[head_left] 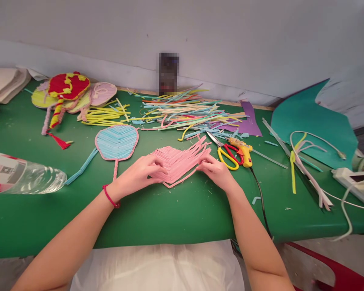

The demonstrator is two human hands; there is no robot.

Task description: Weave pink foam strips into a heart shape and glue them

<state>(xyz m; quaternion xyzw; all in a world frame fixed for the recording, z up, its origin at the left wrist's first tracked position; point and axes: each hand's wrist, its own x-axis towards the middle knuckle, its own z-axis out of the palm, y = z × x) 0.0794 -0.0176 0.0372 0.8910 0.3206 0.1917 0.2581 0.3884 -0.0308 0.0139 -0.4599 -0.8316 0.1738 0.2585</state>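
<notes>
A leaf-shaped panel of pink pipe cleaners, laid side by side in a V pattern, lies on the green table in front of me. Its right ends fan out loose. My left hand grips the panel's left side with bent fingers, a red band round the wrist. At the right, my right hand pinches the loose pink ends near the lowest strip. Just behind my left hand lies a finished-looking blue fan with a pink rim and pink handle. Scissors with yellow and red handles rest beyond my right hand.
A yellow glue gun trails a black cord over the table edge. Loose pipe cleaners are heaped at the back. A water bottle lies at left, decorated fans behind it. Teal sheet and power strip occupy the right.
</notes>
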